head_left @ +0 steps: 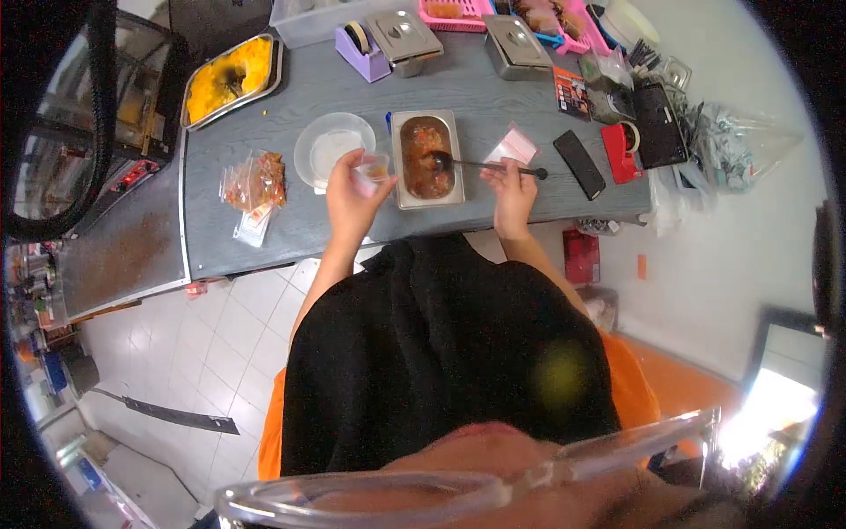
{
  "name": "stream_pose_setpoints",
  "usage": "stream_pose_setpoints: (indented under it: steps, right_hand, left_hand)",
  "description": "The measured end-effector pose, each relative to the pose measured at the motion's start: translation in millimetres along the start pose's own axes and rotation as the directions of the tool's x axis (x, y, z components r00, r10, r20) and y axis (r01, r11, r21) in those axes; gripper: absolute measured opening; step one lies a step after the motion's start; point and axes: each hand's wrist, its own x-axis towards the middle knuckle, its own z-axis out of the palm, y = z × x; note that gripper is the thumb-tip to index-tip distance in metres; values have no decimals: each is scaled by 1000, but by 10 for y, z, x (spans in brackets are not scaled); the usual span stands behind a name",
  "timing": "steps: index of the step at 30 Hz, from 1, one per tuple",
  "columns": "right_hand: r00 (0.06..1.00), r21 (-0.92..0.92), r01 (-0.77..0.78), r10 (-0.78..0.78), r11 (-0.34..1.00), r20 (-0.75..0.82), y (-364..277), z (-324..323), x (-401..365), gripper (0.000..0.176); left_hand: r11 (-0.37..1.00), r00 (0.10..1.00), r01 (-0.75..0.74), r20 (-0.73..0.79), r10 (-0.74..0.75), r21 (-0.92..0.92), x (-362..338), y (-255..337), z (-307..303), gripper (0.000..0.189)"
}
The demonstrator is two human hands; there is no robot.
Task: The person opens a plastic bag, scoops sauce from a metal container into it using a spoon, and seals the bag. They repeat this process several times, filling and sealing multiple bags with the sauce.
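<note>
My left hand is closed around a small clear plastic cup with a little reddish-brown matter in it. It is just left of a steel pan of chunky red-brown sauce. My right hand grips the long dark handle of a ladle, whose bowl lies in the sauce. Behind my left hand is a round translucent plastic bowl. Filled clear bags of reddish food lie further left.
A tray of yellow food stands at the back left. A tape dispenser and two lidded steel pans line the back. To the right lie a black phone and a red tape dispenser.
</note>
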Motion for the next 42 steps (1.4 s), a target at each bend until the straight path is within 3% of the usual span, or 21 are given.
stream_pose_setpoints:
  steps: [2, 6, 9, 11, 12, 14, 15, 16, 18, 24, 28, 30, 31, 32, 33, 34, 35, 36, 37, 38, 42]
  right_hand:
    - [999, 81, 40, -39, 996, -7, -119, 42, 24, 20]
    - [982, 79, 173, -179, 982, 68, -533, 308, -84, 21]
    - [918, 24, 347, -345, 937, 197, -738, 448, -226, 22]
    - [731, -127, 638, -545, 760, 411, -817, 483, -308, 18]
    - [727, -125, 642, -550, 756, 412, -829, 486, -311, 18]
    - [455, -116, 856, -631, 503, 628, -848, 491, -312, 10]
    - [401, -62, 871, -633, 487, 662, -860, 513, -321, 12]
    - [397, -58, 872, -633, 486, 665, -895, 533, -333, 12]
    - [260, -14, 922, -594, 386, 762, -975, 572, -369, 17]
    - [167, 22, 945, -538, 327, 826, -1059, 591, -381, 26]
    - [201, 22, 932, -566, 363, 799, -983, 585, -337, 23]
    - [315, -25, 901, -616, 432, 722, -892, 550, -288, 13]
    - [319, -28, 900, -616, 434, 720, -818, 556, -258, 13]
    - [650, -67, 682, -562, 728, 511, -722, 570, -221, 10]
    - [892, -6, 377, -361, 926, 271, -629, 566, -161, 13]
    - [895, -6, 373, -358, 928, 268, -554, 540, -49, 13]
    - [970, 178, 88, -125, 980, 210, -479, 497, 105, 17]
    - [972, 366, -192, 126, 911, 197, -382, 436, 250, 22]
    - [941, 407, -335, 280, 850, 190, -270, 374, 353, 24]
    - [939, 408, -340, 287, 847, 188, -157, 278, 383, 24]
    - [914, 193, -387, 346, 902, 214, -148, 205, 270, 27]
  left_hand:
    - [986, 994, -110, 22, 108, 125, 24, -4, 42, 60]
    - [969, 982, -186, 49, 180, 163, 99, 88, 126, 59]
    - [959, 974, -226, 57, 219, 171, 159, 143, 173, 57]
    - [968, 983, -175, 92, 160, 181, 190, 190, 182, 63]
    - [968, 982, -179, 89, 165, 179, 198, 202, 192, 63]
    - [964, 978, -205, 60, 198, 170, 196, 216, 207, 63]
    - [964, 978, -206, 56, 199, 170, 196, 232, 212, 63]
    - [973, 983, -183, 46, 178, 137, 197, 249, 215, 60]
    - [982, 987, -157, 34, 154, 106, 196, 250, 217, 57]
    - [977, 982, -188, 30, 185, 102, 205, 265, 227, 58]
    - [974, 980, -198, 15, 197, 111, 205, 249, 245, 59]
    - [974, 981, -192, 27, 190, 118, 211, 267, 245, 59]
    - [976, 985, -174, 28, 171, 132, 228, 269, 232, 60]
    - [977, 988, -155, 29, 152, 146, 246, 261, 218, 61]
    - [977, 988, -155, 32, 151, 148, 270, 238, 198, 61]
    - [980, 989, -148, 26, 146, 133, 305, 203, 168, 61]
    - [983, 990, -141, 19, 139, 117, 342, 162, 133, 61]
    - [983, 990, -138, 25, 136, 120, 385, 125, 86, 61]
    - [989, 990, -140, 5, 140, 39, 439, 88, 24, 62]
    - [989, 990, -142, -18, 141, -43, 482, 38, -46, 63]
    - [992, 991, -120, 59, 118, 43, 503, -329, -344, 66]
